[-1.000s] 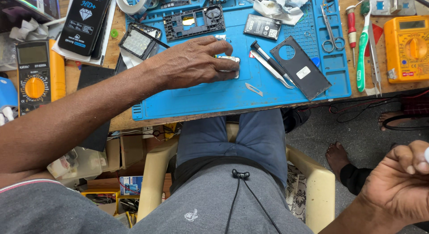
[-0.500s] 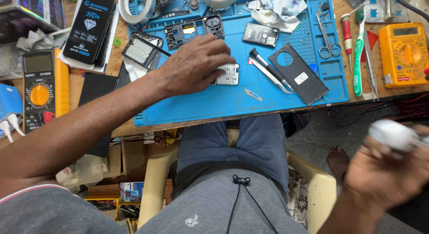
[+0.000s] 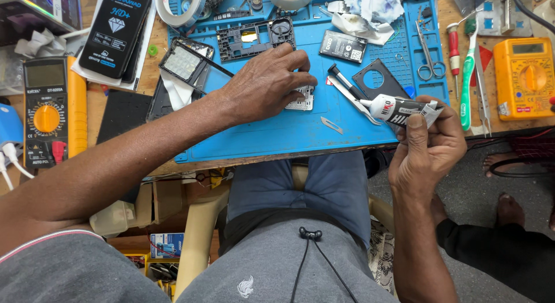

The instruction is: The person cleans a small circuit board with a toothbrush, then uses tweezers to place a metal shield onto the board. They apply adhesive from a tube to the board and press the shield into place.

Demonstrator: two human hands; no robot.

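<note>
Left hand (image 3: 263,86) fingers press small part (image 3: 302,99); right hand (image 3: 426,147) fingers clamp glue tube (image 3: 399,110).

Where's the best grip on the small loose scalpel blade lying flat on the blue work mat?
Probably the blunt rear end of the small scalpel blade, the end nearer the left hand. Come from above with fingertips on its two long edges: it lies flat on the blue work mat, thin, its pointed tip toward the mat's near edge. The mat around it is bare, so a straight-down pinch looks unobstructed.

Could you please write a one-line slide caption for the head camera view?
Left hand pins a small grey part on the blue mat; right hand holds a glue tube.
</note>
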